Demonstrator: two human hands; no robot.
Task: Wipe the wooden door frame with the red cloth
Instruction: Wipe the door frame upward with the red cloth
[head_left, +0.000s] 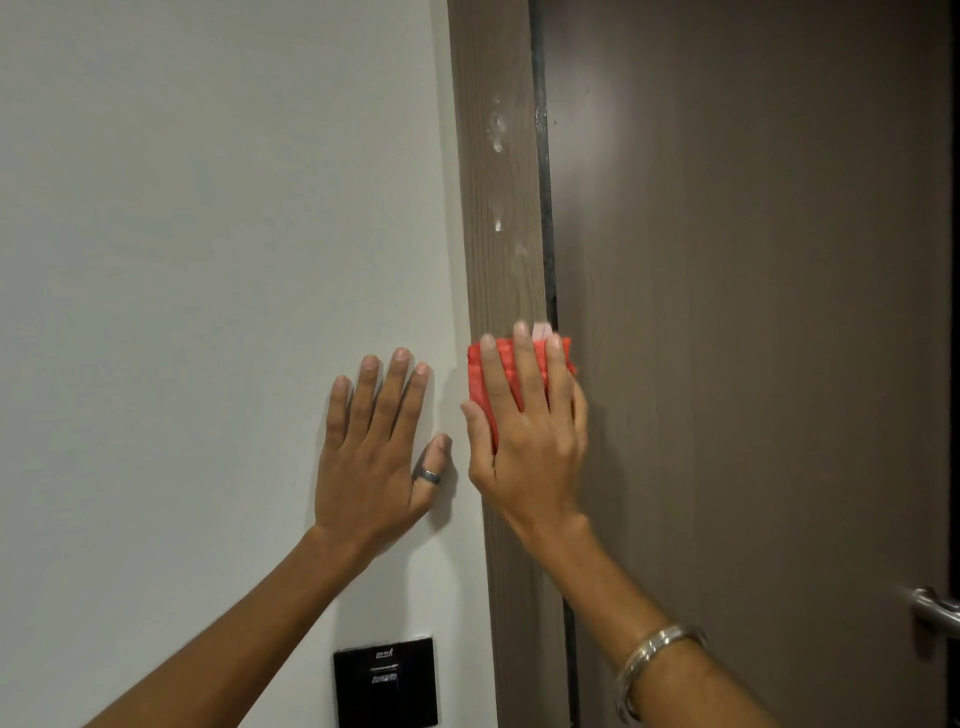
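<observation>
The wooden door frame runs as a brown vertical strip between the white wall and the dark door. White smears mark it in its upper part. My right hand lies flat on the frame, pressing the folded red cloth against the wood; the cloth shows between and beside the fingers. My left hand rests flat on the white wall just left of the frame, fingers spread, a ring on the thumb, holding nothing.
The dark brown door fills the right side, with a metal handle at the lower right edge. A black wall panel sits on the white wall below my left arm.
</observation>
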